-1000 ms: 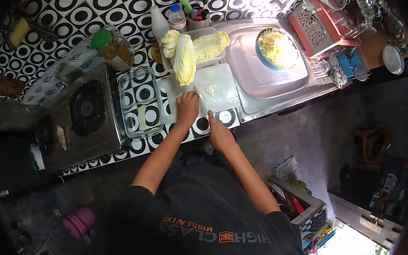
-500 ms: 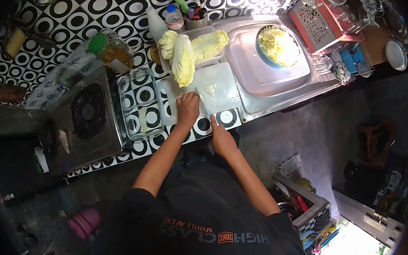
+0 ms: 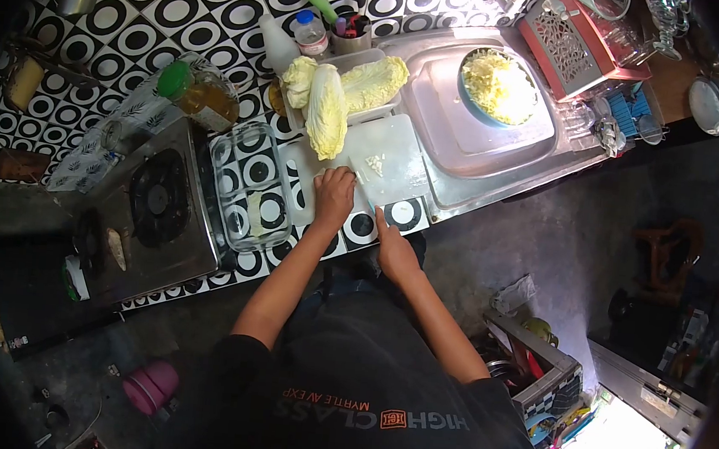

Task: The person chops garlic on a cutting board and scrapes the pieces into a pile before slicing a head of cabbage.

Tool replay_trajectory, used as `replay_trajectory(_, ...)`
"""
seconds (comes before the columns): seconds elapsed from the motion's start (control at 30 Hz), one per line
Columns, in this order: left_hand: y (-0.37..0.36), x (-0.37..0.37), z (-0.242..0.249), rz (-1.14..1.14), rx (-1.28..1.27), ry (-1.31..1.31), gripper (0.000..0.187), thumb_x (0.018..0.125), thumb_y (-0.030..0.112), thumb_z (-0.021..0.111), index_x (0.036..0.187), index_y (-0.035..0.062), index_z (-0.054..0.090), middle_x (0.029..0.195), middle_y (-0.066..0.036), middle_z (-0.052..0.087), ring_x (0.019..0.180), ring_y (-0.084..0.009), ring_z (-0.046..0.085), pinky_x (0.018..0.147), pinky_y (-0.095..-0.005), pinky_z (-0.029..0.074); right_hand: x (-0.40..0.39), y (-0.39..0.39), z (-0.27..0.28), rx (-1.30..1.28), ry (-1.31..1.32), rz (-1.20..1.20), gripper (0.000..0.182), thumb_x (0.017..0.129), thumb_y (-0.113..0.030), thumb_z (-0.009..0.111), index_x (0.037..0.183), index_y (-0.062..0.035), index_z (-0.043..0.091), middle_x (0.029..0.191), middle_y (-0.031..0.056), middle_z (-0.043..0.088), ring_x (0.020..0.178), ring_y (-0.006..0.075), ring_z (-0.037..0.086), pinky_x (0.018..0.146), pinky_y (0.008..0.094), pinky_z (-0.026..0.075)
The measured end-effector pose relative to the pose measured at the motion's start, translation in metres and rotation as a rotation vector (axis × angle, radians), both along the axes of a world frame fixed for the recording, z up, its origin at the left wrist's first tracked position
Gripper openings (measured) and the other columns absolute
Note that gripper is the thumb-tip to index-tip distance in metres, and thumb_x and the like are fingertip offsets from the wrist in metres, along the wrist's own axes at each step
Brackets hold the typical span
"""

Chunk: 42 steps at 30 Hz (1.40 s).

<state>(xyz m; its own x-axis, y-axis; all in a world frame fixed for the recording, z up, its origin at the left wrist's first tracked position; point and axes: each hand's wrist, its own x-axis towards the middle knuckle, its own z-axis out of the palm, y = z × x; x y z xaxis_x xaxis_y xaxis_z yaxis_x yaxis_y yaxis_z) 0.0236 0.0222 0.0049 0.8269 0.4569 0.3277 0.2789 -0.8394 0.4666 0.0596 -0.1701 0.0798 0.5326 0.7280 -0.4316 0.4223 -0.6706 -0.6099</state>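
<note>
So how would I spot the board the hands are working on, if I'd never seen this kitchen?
Find the metal sink set in the black-and-white circle counter. Just beside it, towards the stove, lies the white cutting board, with the left hand on it and the right hand at its near edge. It is flat, plain white and opaque, unlike the see-through glass dish next to it.

Gas stove [image 3: 157, 200], glass dish [image 3: 251, 186], oil bottle [image 3: 197, 93], blue bowl [image 3: 499, 86] in the sink [image 3: 468, 136].
</note>
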Motion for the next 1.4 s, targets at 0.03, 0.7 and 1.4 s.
replay_trajectory(0.03, 0.000, 0.000, 0.001, -0.003, -0.006, -0.001, 0.009, 0.086, 0.010, 0.068, 0.095, 0.0073, 0.066, 0.105, -0.004, 0.064, 0.101, -0.0269, 0.056, 0.089, -0.0441, 0.038, 0.000, 0.000, -0.002, 0.005, -0.001, -0.001, 0.082, 0.088, 0.006, 0.045, 0.162, -0.0128, 0.016, 0.108, 0.0343, 0.058, 0.095, 0.0504, 0.063, 0.085, 0.0544, 0.050)
replay_trajectory(0.7, -0.001, 0.001, 0.002, 0.001, 0.003, -0.014, 0.007, 0.087, 0.010, 0.067, 0.093, 0.0071, 0.066, 0.102, -0.004, 0.064, 0.100, -0.0265, 0.057, 0.091, -0.0442, 0.038, 0.013, 0.023, -0.042, 0.097, -0.082, -0.002, 0.080, 0.089, 0.003, 0.048, 0.162, -0.0136, 0.017, 0.102, 0.0326, 0.060, 0.087, 0.0500, 0.065, 0.079, 0.0556, 0.053)
replay_trajectory(1.4, 0.000, -0.010, -0.006, -0.024, 0.048, -0.096, 0.017, 0.087, 0.009, 0.066, 0.103, 0.0048, 0.069, 0.110, -0.006, 0.068, 0.105, -0.0246, 0.061, 0.093, -0.0423, 0.040, 0.037, 0.051, 0.013, -0.087, -0.166, 0.146, 0.090, 0.083, 0.001, 0.056, 0.162, -0.0058, 0.013, 0.093, 0.0330, 0.067, 0.086, 0.0461, 0.069, 0.078, 0.0521, 0.055)
